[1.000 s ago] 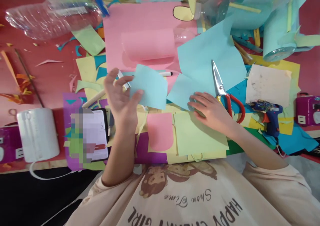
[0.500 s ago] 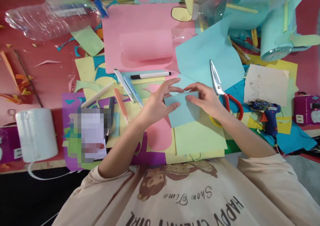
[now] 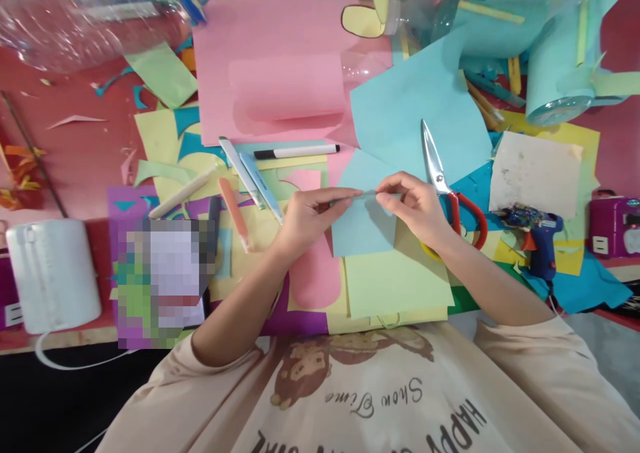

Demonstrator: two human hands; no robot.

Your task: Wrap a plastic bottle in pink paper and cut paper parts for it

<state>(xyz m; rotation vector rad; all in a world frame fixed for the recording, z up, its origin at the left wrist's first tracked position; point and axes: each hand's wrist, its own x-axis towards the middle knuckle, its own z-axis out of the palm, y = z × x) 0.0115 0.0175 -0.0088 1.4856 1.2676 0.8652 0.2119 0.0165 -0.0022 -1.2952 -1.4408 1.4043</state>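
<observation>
A small light blue paper piece (image 3: 363, 229) is in front of me, over a light green sheet (image 3: 395, 279) and a pink cut-out (image 3: 315, 276). My left hand (image 3: 310, 216) pinches the top edge of the blue piece from the left. My right hand (image 3: 415, 206) pinches the same edge from the right. Both hands are closed on the paper, and the top edge looks lifted off the sheets below. Red-handled scissors (image 3: 443, 183) lie just right of my right hand.
A large pink sheet (image 3: 270, 66) and a blue sheet (image 3: 415, 106) lie behind. A black-capped marker (image 3: 297, 151) and pens (image 3: 250, 176) lie left of the hands. A blue glue gun (image 3: 537, 229) sits right, a white roll (image 3: 53, 273) left, a plastic bottle (image 3: 85, 19) far left.
My left hand brought the blue piece from the upper left down to the middle. My right hand left the table and joined it; both now pinch its top edge.
</observation>
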